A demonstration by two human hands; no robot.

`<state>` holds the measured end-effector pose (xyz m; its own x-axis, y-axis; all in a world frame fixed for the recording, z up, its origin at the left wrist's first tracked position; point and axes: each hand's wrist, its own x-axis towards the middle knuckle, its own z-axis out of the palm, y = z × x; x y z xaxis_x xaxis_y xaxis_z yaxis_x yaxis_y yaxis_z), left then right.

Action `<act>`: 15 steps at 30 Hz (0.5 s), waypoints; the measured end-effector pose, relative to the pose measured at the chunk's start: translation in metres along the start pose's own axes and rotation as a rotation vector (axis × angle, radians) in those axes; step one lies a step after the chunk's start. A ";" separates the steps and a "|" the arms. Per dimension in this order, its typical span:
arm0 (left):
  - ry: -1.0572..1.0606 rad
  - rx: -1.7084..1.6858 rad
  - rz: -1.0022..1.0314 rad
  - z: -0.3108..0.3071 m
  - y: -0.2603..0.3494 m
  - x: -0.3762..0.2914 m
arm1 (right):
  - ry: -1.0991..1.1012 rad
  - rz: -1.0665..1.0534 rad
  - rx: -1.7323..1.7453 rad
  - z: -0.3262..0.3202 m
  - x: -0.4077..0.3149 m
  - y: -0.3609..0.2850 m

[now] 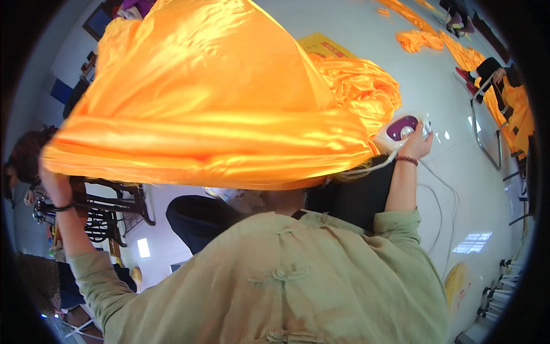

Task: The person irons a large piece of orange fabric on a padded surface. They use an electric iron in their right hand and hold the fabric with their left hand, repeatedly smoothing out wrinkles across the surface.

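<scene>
A wide sheet of shiny orange satin cloth (206, 103) spreads in front of me, its near edge running across above my lap. At the cloth's left corner my left hand (56, 187) grips the edge, the fingers partly hidden by the fabric. My right hand (416, 142) is closed around the handle of a white and purple electric iron (397, 131). The iron's tip points left, close to the cloth's right edge. A pale cord (386, 162) curves from near the iron toward the cloth. Bunched orange cloth (361, 84) lies just beyond the iron.
A treadle sewing machine stand (107, 210) is at left, with a person (30, 150) beside it. Another person (494, 73) sits at right near a metal chair frame (485, 142). Loose cable (454, 206) lies on the floor. Long orange cloth strips (408, 17) trail at upper right.
</scene>
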<state>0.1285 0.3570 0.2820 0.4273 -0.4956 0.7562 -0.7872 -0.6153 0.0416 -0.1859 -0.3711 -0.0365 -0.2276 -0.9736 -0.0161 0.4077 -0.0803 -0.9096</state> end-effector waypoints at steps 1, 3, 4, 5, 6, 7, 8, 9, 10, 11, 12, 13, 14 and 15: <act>-0.051 -0.167 -0.290 0.022 -0.023 -0.033 | -0.008 0.020 -0.032 0.000 0.000 -0.001; -0.237 -0.302 -0.671 0.060 -0.059 -0.097 | -0.057 0.034 -0.061 0.000 -0.002 -0.003; -0.319 -0.104 -0.707 0.078 -0.071 -0.124 | -0.080 0.029 -0.080 0.000 -0.002 -0.005; -0.298 -0.270 -0.765 0.098 -0.076 -0.151 | -0.094 0.025 -0.075 0.001 -0.002 -0.007; -0.362 -0.127 -0.720 0.114 -0.078 -0.168 | -0.107 0.035 -0.066 0.002 -0.003 -0.007; -0.380 -0.055 -0.620 0.125 -0.076 -0.180 | -0.118 0.069 -0.063 0.003 -0.004 -0.008; -0.423 0.014 -0.540 0.135 -0.069 -0.187 | -0.126 0.083 -0.069 0.003 -0.004 -0.009; -0.523 0.142 -0.441 0.146 -0.061 -0.186 | -0.132 0.061 -0.060 0.004 -0.004 -0.009; -0.508 0.175 -0.325 0.156 -0.049 -0.185 | -0.137 0.063 -0.059 0.003 -0.004 -0.008; -0.589 0.276 -0.288 0.169 -0.037 -0.181 | -0.132 0.085 -0.064 0.003 -0.003 -0.007; -0.675 0.391 -0.191 0.181 -0.022 -0.179 | -0.135 0.070 -0.055 0.002 -0.003 -0.006; -0.792 0.457 -0.130 0.193 -0.010 -0.174 | -0.147 0.033 -0.069 0.001 -0.003 -0.006; -0.892 0.497 -0.059 0.202 0.003 -0.171 | -0.155 0.019 -0.086 0.000 -0.002 -0.005; -0.892 0.440 -0.034 0.210 0.015 -0.168 | -0.162 0.019 -0.096 -0.001 -0.001 -0.004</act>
<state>0.1381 0.3027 0.0184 0.7667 -0.6418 -0.0162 -0.6103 -0.7208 -0.3287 -0.1884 -0.3697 -0.0331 -0.0718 -0.9971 0.0267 0.3229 -0.0486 -0.9452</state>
